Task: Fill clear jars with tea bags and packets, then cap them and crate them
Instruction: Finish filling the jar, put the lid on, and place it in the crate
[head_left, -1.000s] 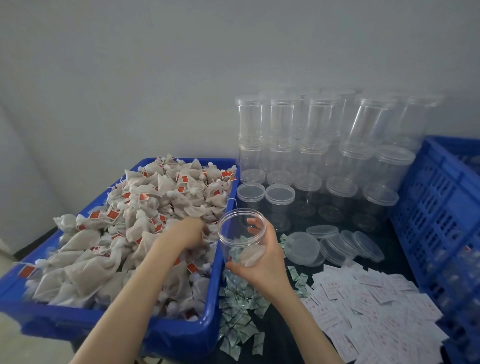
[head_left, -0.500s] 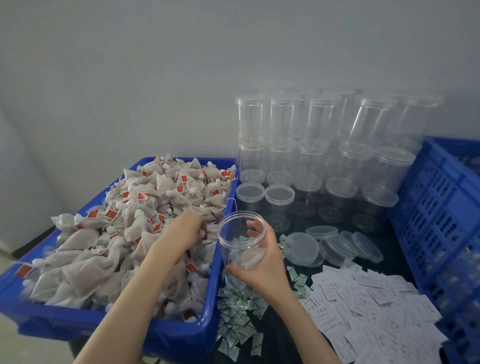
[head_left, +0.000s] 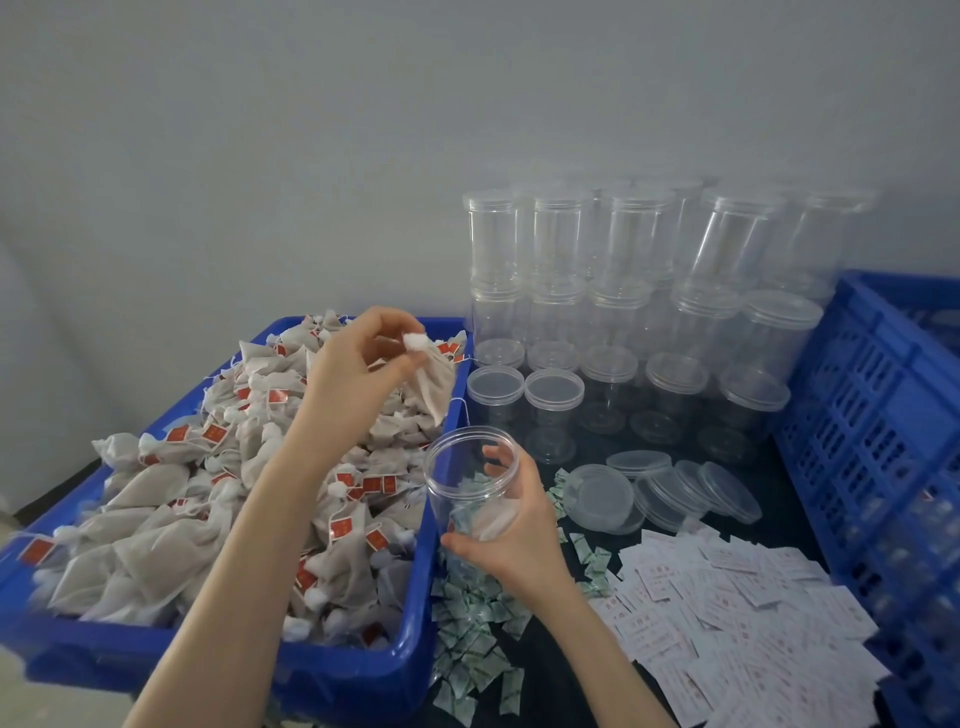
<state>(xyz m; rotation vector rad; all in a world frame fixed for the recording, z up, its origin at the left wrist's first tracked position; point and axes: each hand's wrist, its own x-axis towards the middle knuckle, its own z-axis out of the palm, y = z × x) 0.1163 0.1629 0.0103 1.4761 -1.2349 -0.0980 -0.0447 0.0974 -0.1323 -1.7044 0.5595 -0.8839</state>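
Gauzy tea bag (head_left: 432, 384), a second ago still buried in the blue bin (head_left: 363, 670), now dangles pinched in the left hand (head_left: 358, 364) above the open jar (head_left: 470, 483) the right hand (head_left: 519, 530) grips, so dropping it in looks next.

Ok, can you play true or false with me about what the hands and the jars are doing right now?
1. The left hand pinches a beige mesh tea bag above the blue plastic tub. True.
2. The right hand holds a capped jar. False: its grip is on an open clear plastic jar, with no lid.
3. The loose round clear lids lie on the dark table beside that jar. True.
4. The tea bag is already inside the open jar. False: it hangs above the tub, outside the jar.
5. The small white paper packets are piled in the tub. False: they lie on the table.
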